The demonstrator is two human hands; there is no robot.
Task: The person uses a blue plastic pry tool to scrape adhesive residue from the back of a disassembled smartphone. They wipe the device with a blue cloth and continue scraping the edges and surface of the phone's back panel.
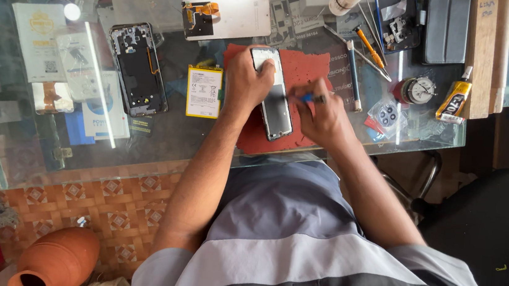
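A dark phone screen panel [277, 111] lies lengthwise on a red work mat [309, 69] on the glass table. My left hand [249, 81] presses on the panel's far end with its fingers and steadies it. My right hand [324, 115] grips a small blue-handled tool [309, 96] whose tip meets the panel's right edge. Left of the mat a yellow-edged phone battery [204, 91] lies flat. Further left rests an opened phone body [138, 69] with its insides showing.
A white back cover with an orange flex cable [225, 16] lies behind the mat. Screwdrivers and tweezers [366, 47], a glue tube [454, 102], a round tin [417, 90] and a camera lens part [387, 116] sit at the right. Papers lie far left. A clay pot [56, 261] stands on the floor.
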